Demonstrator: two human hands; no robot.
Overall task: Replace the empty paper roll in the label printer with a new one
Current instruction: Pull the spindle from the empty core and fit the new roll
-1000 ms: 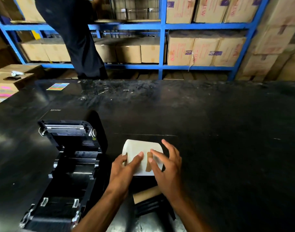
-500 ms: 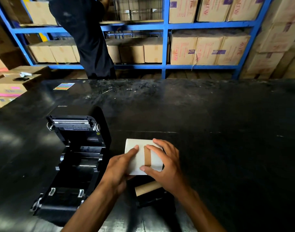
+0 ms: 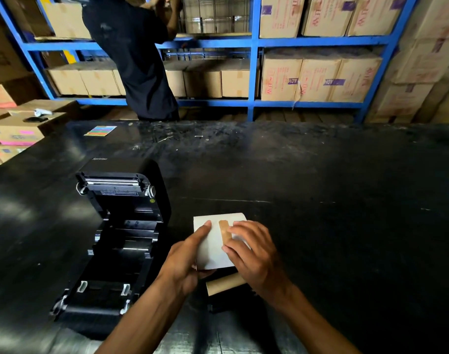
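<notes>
Two bare hands held a white paper roll point(image 3: 213, 247) just below the middle of the frame, over the black tabletop point(image 3: 320, 226). The left hand point(image 3: 185, 264) gripped the roll's left side, its thumb laid flat on the white paper and its other fingers curled under the roll. The right hand point(image 3: 254, 254) lay over the roll's right side, its fingers point(image 3: 240, 227) slightly spread, their tips resting beside a strip of brown tape point(image 3: 224, 232) stuck on the roll's outer wrap. Just under the hands, lower in the frame, an empty brown cardboard core point(image 3: 224, 286) lay on its side atop a dark object too dim to make out. To the left of the roll stood the black label printer point(image 3: 111, 241), its lid swung open and back, and its roll bay was bare. In the upper left of the frame a small multicoloured card point(image 3: 100, 130) lay flat on the tabletop's far edge. Beyond the tabletop, along the top of the frame, blue shelving point(image 3: 252, 72) carried rows of cardboard boxes point(image 3: 318, 77), and a person in dark clothing point(image 3: 136, 60) stood facing it with arms raised to a shelf.
</notes>
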